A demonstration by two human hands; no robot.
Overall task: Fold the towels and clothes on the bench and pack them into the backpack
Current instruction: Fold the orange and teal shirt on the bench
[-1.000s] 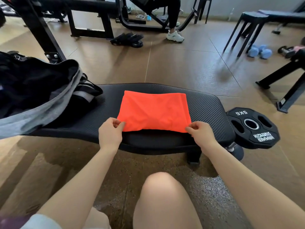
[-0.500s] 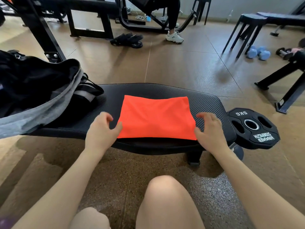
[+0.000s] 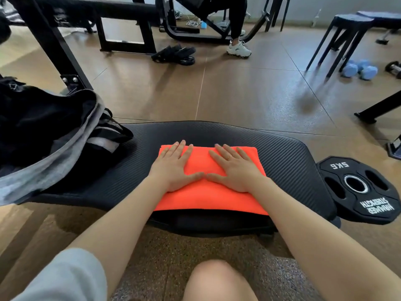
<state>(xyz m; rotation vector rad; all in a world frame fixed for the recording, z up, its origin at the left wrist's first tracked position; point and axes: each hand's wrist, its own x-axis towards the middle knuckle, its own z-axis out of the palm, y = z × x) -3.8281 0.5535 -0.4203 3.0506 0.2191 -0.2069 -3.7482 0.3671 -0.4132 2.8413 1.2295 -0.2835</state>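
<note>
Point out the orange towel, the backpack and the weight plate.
orange towel (image 3: 208,198), head view, bare near part below the hands.
backpack (image 3: 43,127), head view, dark open interior.
weight plate (image 3: 338,170), head view, upper face by the 5KG mark.

A black weight plate (image 3: 359,189) lies near blue dumbbells (image 3: 360,69).

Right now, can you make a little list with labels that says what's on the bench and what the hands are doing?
place: a gym floor with a black bench
cloth: folded orange cloth, lying flat on the bench
left hand: flat on the cloth, fingers straight
right hand: flat on the cloth, fingers spread
backpack: open, on the bench's left end
beside bench: a black weight plate marked 5KG
</note>
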